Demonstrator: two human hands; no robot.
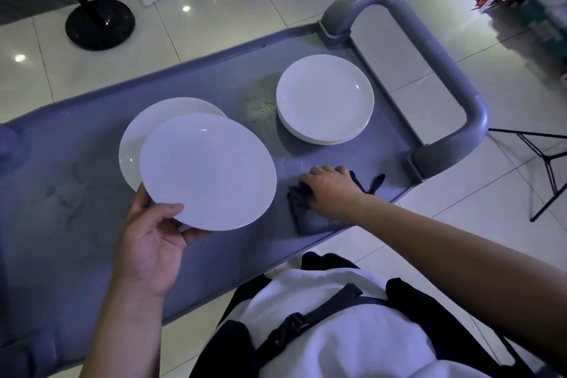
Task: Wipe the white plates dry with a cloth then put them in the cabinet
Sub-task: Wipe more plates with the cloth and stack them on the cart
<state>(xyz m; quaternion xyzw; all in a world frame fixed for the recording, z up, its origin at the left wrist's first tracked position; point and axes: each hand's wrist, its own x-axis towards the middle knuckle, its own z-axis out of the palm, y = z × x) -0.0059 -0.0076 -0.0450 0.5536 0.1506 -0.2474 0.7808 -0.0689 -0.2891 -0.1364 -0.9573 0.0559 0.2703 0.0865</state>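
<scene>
Right hand [329, 190] covers the middle of the dark cloth [310, 218]; fingertips hidden in its folds, grip unclear. Held plate [208, 172] hides most of the plate [138, 138] behind. Stack [325, 98] count unclear. Cart [92, 163] cut off at left edge.

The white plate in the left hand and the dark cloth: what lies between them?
Only bare grey cart tray between the held round white plate and the dark cloth, in the head view.
</scene>
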